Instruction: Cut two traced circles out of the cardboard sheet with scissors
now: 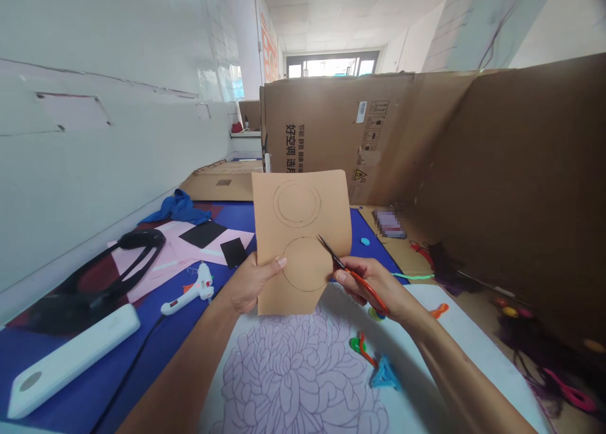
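Observation:
My left hand (255, 279) grips a sheet of brown card (269, 232) by its lower left side, thumb on the front face. Drawn on the card are a double ring above and a single circle below. In my right hand (367, 282) is a pair of scissors (364, 286) with orange handles. Their dark blades lie at the right side of the lower circle, pointing up and left. The card's lower right corner is cut away, with its edge running near that circle.
A hot glue gun (192, 290) and a long white object (73, 361) lie at left, near black straps (137, 251) and pink paper (182, 251). Below the card is a flower drawing (293, 371), with a blue triangular piece (386, 376) on it. Cardboard walls (326, 131) stand behind and right.

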A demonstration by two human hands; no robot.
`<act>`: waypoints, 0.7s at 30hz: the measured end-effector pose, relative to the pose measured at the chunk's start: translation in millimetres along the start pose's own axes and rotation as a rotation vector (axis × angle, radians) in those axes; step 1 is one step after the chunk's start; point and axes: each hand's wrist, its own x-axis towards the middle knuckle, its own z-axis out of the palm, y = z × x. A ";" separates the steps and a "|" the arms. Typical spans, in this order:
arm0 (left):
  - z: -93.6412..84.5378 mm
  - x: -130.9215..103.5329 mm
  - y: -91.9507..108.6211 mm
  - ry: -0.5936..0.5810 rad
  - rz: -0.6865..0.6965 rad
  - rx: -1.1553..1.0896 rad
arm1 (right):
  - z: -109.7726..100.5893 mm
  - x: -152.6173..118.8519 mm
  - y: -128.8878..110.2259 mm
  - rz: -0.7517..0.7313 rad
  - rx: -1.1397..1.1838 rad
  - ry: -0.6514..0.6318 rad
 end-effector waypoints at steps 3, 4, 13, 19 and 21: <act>-0.6 0.1 0.2 -0.005 0.000 0.009 | -0.2 -0.4 0.9 0.002 0.001 -0.011; -0.7 0.1 0.3 -0.012 -0.003 0.009 | -0.1 -0.3 1.3 -0.003 0.007 -0.012; -3.6 0.2 1.9 -0.027 -0.004 0.032 | 0.6 -2.3 -5.7 0.002 0.011 -0.025; -6.5 0.1 2.1 -0.049 -0.007 0.031 | -0.2 -2.3 -2.6 -0.006 0.008 -0.034; -8.1 0.6 1.7 -0.061 -0.015 0.040 | 0.4 -1.1 -1.4 -0.006 0.010 -0.033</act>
